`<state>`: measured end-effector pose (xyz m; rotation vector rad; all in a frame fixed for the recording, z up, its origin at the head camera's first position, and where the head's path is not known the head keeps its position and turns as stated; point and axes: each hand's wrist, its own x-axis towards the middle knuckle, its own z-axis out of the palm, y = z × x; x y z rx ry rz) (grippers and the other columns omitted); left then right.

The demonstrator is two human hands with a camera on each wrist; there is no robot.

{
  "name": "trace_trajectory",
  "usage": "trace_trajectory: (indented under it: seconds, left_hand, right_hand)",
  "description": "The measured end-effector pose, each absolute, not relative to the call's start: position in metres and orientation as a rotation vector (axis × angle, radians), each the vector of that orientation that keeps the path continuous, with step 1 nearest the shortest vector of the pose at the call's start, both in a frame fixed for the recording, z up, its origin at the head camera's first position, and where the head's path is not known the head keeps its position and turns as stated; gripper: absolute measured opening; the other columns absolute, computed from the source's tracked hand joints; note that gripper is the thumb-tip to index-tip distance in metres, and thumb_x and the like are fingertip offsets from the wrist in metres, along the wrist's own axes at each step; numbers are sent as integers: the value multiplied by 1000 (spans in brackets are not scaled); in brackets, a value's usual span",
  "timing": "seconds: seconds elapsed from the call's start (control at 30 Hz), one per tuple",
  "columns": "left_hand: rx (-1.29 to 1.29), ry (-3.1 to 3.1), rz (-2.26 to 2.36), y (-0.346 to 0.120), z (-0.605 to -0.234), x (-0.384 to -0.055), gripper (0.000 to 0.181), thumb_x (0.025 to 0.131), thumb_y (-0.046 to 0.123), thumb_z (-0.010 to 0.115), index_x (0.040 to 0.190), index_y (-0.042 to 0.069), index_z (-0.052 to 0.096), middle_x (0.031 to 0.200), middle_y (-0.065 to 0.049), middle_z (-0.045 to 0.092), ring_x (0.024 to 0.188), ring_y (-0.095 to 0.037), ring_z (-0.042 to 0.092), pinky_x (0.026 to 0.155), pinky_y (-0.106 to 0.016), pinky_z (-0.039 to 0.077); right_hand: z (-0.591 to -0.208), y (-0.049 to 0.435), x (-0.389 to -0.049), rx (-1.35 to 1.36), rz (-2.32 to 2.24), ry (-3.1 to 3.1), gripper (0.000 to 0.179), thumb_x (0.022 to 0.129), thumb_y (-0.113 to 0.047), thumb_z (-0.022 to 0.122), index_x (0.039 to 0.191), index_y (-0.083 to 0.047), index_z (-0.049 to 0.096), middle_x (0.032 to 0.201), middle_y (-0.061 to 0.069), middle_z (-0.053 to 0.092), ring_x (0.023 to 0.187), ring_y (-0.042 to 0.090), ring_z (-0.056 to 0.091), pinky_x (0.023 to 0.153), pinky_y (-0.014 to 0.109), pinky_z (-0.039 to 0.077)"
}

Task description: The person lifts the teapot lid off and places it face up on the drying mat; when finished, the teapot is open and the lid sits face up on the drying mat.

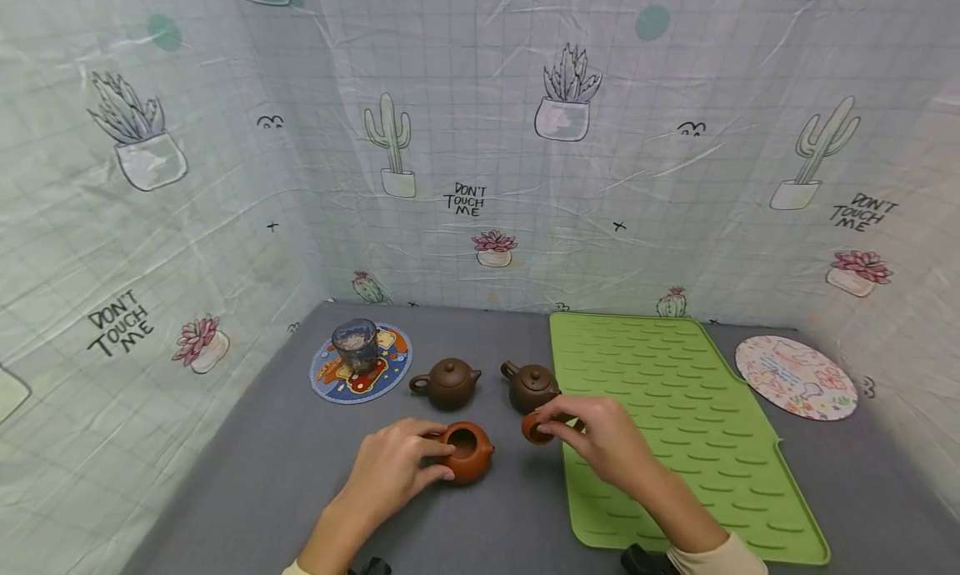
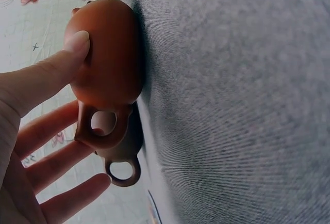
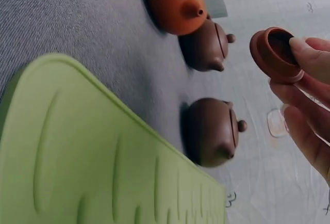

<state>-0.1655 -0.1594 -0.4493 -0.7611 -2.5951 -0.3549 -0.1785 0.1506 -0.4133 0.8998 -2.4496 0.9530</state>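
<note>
In the head view my left hand [image 1: 390, 465] holds an orange-brown clay teapot [image 1: 478, 473], which stands lidless on the grey cloth with its round opening facing up. My thumb presses the near side of its body in the left wrist view, and the other fingers reach behind it, near the handle [image 2: 105, 140]. My right hand [image 1: 603, 437] pinches the matching teapot lid [image 3: 269, 65] between thumb and fingers. Raised off the cloth, this lid is tilted so its hollow underside shows. Just behind it in the head view sits a dark brown teapot [image 1: 531, 394].
Another dark brown teapot [image 1: 450, 387], lidded, stands behind the orange-brown one. At the back left a glass [image 1: 357, 346] rests on a round blue mat [image 1: 327, 383]. A green ridged mat [image 1: 675, 425] lies on the right, with a pink patterned round mat [image 1: 795, 377] beyond it.
</note>
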Motion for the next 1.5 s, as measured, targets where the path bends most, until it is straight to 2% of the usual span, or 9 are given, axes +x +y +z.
trace_trajectory:
  seconds: [0.13, 0.37, 0.7, 0.9, 1.1, 1.4, 1.5]
  left_hand:
    - [-748, -2617, -416, -161, -450, -167, 31, 68, 45, 90, 95, 33, 84, 111, 11, 77, 98, -12, 72, 68, -35, 60]
    - [-725, -2664, -500, -161, -447, -168, 29, 69, 42, 91, 96, 33, 84, 111, 11, 76, 98, -12, 71, 69, -34, 59]
    - [-721, -2652, -618, -164, -452, -168, 29, 68, 39, 92, 95, 32, 84, 111, 11, 74, 98, -12, 71, 71, -31, 58]
    - [-715, -2651, -633, -164, -453, -169, 29, 68, 39, 92, 95, 34, 84, 111, 13, 74, 98, -12, 71, 71, -31, 58]
    - [-708, -2657, -624, -164, -452, -170, 29, 68, 40, 92, 95, 35, 84, 111, 13, 74, 98, -11, 71, 70, -30, 58]
    - [-708, -2651, -580, -162, -450, -170, 30, 66, 41, 92, 94, 35, 84, 109, 14, 74, 97, -11, 70, 69, -29, 58]
    - [-713, -2653, -563, -162, -449, -170, 30, 66, 42, 92, 95, 34, 85, 110, 14, 74, 97, -11, 70, 70, -30, 58]
  right_hand:
    - [-408, 163, -175, 869, 996, -2483, 13, 89, -15, 77, 91, -28, 75, 89, -11, 78, 76, -5, 67, 60, 16, 53]
    - [-403, 185, -173, 851, 1107, -2518, 20, 86, -7, 79, 94, -25, 79, 99, -3, 80, 85, 0, 73, 58, 20, 56]
    - [-405, 216, -162, 705, 1300, -2577, 20, 87, -14, 80, 106, -20, 80, 112, 11, 77, 85, -3, 71, 60, 25, 61]
    - [-410, 227, -156, 693, 1340, -2634, 22, 87, -17, 81, 109, -18, 78, 112, 11, 76, 88, -1, 72, 64, 26, 62]
    - [-417, 234, -153, 729, 1351, -2690, 23, 88, -21, 80, 110, -17, 77, 114, 13, 75, 90, 0, 72, 64, 26, 62]
    - [-432, 240, -151, 958, 1461, -2715, 23, 88, -14, 80, 110, -12, 76, 109, 14, 76, 87, 8, 74, 62, 27, 61]
    - [-435, 240, -151, 975, 1480, -2761, 21, 88, -17, 80, 109, -13, 77, 109, 13, 77, 87, 4, 72, 63, 26, 60]
